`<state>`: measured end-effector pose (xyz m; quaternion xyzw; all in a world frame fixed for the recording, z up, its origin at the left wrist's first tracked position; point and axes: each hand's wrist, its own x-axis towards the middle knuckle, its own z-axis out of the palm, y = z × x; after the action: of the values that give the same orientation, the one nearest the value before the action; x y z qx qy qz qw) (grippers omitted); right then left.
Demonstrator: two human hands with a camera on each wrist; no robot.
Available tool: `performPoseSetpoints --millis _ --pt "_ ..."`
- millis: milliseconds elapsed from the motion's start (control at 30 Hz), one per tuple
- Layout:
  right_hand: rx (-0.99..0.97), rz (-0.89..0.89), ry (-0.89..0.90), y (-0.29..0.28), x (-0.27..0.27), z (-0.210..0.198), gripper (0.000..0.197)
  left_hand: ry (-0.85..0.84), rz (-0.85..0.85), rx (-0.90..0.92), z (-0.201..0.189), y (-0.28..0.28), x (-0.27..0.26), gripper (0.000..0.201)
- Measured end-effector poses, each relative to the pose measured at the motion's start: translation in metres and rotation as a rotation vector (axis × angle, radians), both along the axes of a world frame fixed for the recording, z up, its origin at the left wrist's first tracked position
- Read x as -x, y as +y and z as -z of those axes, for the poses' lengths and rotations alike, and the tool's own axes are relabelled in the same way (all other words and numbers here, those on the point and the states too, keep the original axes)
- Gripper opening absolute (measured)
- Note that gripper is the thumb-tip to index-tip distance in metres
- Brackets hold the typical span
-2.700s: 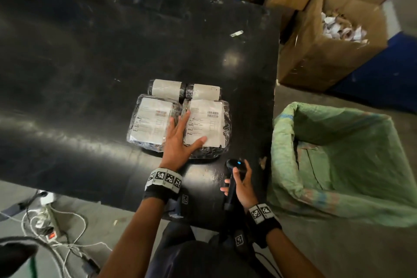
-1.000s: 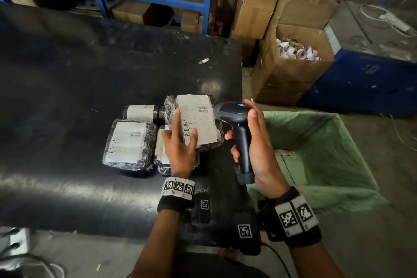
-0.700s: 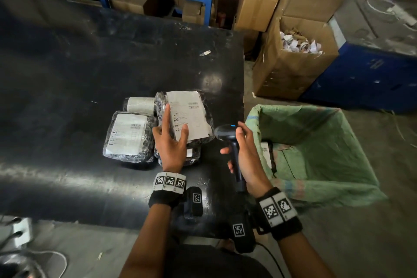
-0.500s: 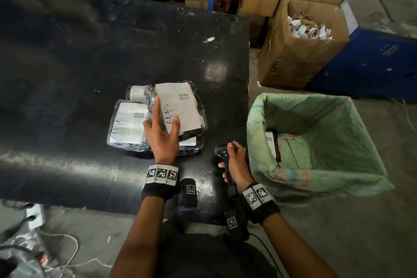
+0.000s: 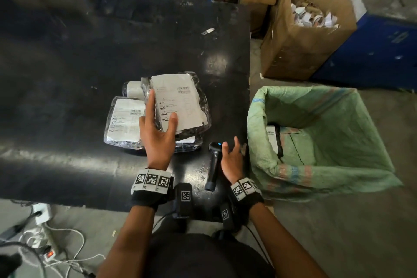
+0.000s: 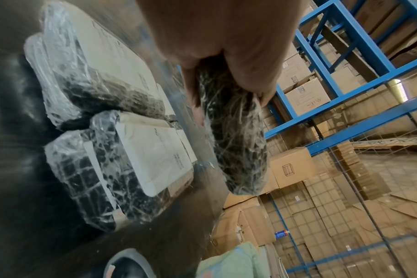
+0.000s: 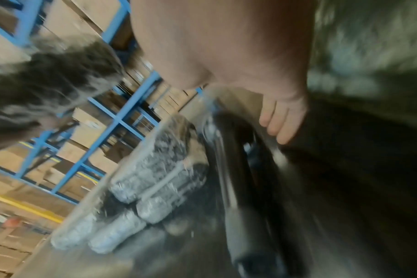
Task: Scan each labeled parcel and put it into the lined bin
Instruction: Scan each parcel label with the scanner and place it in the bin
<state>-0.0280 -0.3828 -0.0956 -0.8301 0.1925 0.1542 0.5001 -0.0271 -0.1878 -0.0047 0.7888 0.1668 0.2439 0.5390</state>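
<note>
Scanner (image 5: 214,162), raised at the label a second ago, now lies on the worktop (image 5: 67,74) beside the right hand (image 5: 231,160), fingers loose and off it; left hand (image 5: 158,137) grips labeled parcel (image 5: 180,101) above the pile, apparently scanned, lined bin (image 5: 316,176) right of both hands next.

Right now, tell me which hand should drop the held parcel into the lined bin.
Left, probably. The left hand already grips the parcel lifted off the pile. The right hand is open beside the scanner lying on the table, nearer the lined bin, so a handover also looks possible.
</note>
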Motion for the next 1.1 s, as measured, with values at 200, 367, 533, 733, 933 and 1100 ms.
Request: performPoseSetpoints --millis 200,367,533,733,933,1100 --pt "-0.155 -0.115 -0.395 -0.040 -0.023 -0.097 0.051 0.013 0.153 0.022 -0.005 -0.042 -0.015 0.071" --pt "-0.277 -0.245 -0.470 -0.061 -0.042 -0.128 0.054 -0.025 0.311 0.111 -0.013 -0.089 -0.030 0.069" --pt "-0.188 -0.114 -0.547 -0.099 -0.053 -0.122 0.051 -0.021 0.411 0.135 -0.021 -0.131 -0.050 0.070" --pt "-0.065 -0.071 -0.571 -0.164 -0.063 -0.122 0.052 0.019 0.510 0.089 -0.024 -0.189 -0.066 0.069" --pt "0.155 -0.155 -0.329 -0.275 -0.088 -0.095 0.056 0.208 0.554 -0.324 0.011 -0.240 -0.078 0.080" --pt "0.329 -0.289 0.038 -0.352 -0.146 -0.049 0.058 0.355 0.530 -0.606 0.057 -0.272 -0.078 0.079"
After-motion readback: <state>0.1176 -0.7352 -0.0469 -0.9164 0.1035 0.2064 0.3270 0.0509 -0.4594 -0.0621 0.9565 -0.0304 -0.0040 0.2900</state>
